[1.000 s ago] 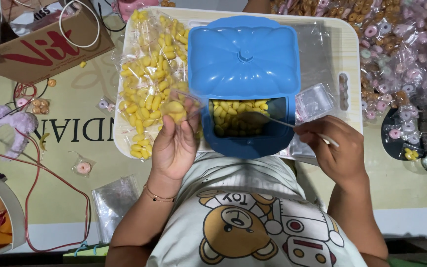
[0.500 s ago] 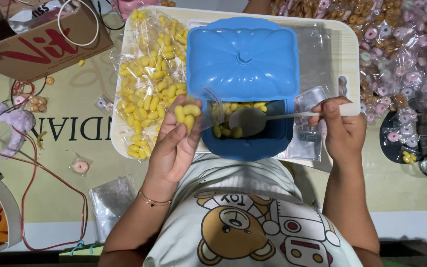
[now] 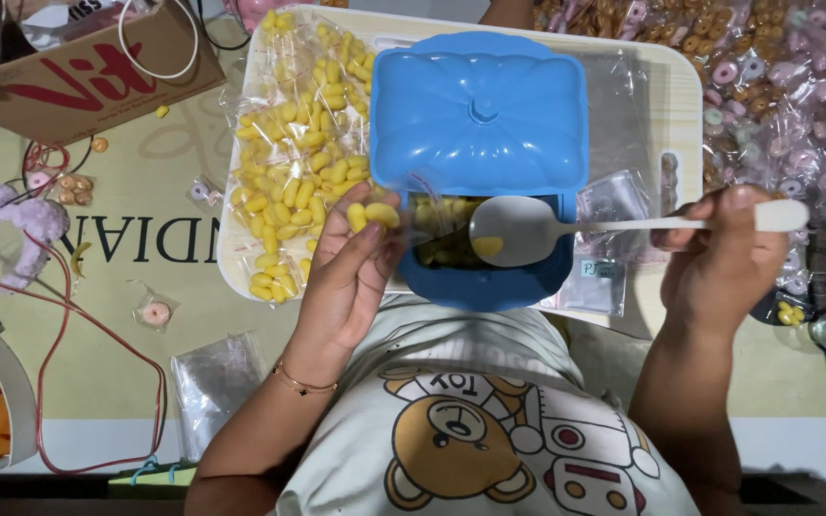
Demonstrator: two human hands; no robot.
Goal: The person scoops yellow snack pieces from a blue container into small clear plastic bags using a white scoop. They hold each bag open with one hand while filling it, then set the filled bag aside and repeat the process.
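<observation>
Yellow candies [image 3: 371, 215] sit pinched in my left hand [image 3: 346, 282], raised palm-up beside the blue box [image 3: 478, 124]. My right hand [image 3: 727, 263] grips the white spoon [image 3: 566, 229] by its handle, bowl level over the box opening, one candy in it.

The spoon [image 3: 528, 229] in the right hand [image 3: 719, 263] has a glossy bowl, seemingly metal, and a smooth pale handle. At twelve o'clock from it, the blue box lid [image 3: 480, 110] is moulded plastic with a soft sheen, and the blue tub [image 3: 489, 287] under it looks the same. The yellow pieces [image 3: 372, 216] at the left hand [image 3: 346, 282] are smooth and slightly shiny. At nine o'clock, small clear bags [image 3: 289, 162] are thin, crinkled, glossy film. The tray [image 3: 681, 96] looks matt, pale wood-like. At ten o'clock, the cardboard box [image 3: 97, 67] is dull brown paperboard. The shirt [image 3: 489, 420] is soft matt cloth
</observation>
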